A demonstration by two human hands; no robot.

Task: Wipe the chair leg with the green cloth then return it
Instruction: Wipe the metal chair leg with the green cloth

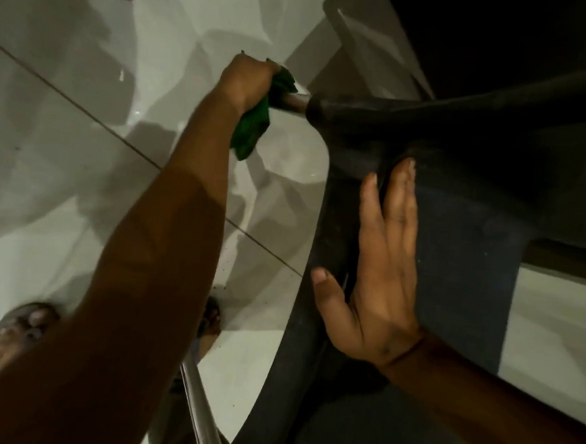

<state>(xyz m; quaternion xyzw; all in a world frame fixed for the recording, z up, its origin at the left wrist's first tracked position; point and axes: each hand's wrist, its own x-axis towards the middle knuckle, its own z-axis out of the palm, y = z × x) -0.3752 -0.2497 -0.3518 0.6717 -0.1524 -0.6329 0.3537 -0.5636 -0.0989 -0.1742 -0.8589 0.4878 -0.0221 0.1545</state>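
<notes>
A dark plastic chair (466, 170) fills the right side of the head view, seen from above. One metal chair leg (293, 102) sticks out to the left from a dark socket at the seat's corner. My left hand (247, 83) is shut on the green cloth (252, 130), which is wrapped around that leg; a loose end of the cloth hangs below my wrist. Pressed flat against the chair's dark seat edge is my right hand (380, 278), fingers spread and holding nothing.
A glossy white tiled floor (66, 139) with dark grout lines lies under everything. A second shiny metal leg (198, 404) runs down at the bottom centre. My feet (21, 328) show at the lower left. A dark piece of furniture (501, 45) stands at the upper right.
</notes>
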